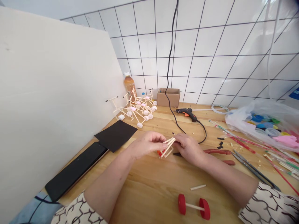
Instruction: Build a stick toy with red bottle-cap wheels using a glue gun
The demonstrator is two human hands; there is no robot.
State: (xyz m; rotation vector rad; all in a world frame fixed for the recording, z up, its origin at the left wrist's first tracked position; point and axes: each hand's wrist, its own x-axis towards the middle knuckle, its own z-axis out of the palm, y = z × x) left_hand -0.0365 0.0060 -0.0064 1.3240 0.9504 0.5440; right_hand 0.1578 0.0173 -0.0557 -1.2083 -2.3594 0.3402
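Observation:
Over the middle of the wooden table [149, 186], my left hand [146, 143] and my right hand [188, 147] both pinch a small frame of pale wooden sticks [168, 146]. A bit of red shows under the frame by my left fingers. A red two-wheel axle on a stick [193, 207] lies near the front edge, with a loose short stick [198, 187] just behind it.
A pile of finished stick models [137, 107] stands at the back left by an orange bottle [129, 84]. A glue gun [187, 113] with its black cord, a cardboard box [168, 97], red-handled pliers [219, 153], scissors [254, 169], straws and a bag of bottle caps [266, 123] lie to the right. Black sheets [115, 134] and a white board [46, 102] are at left.

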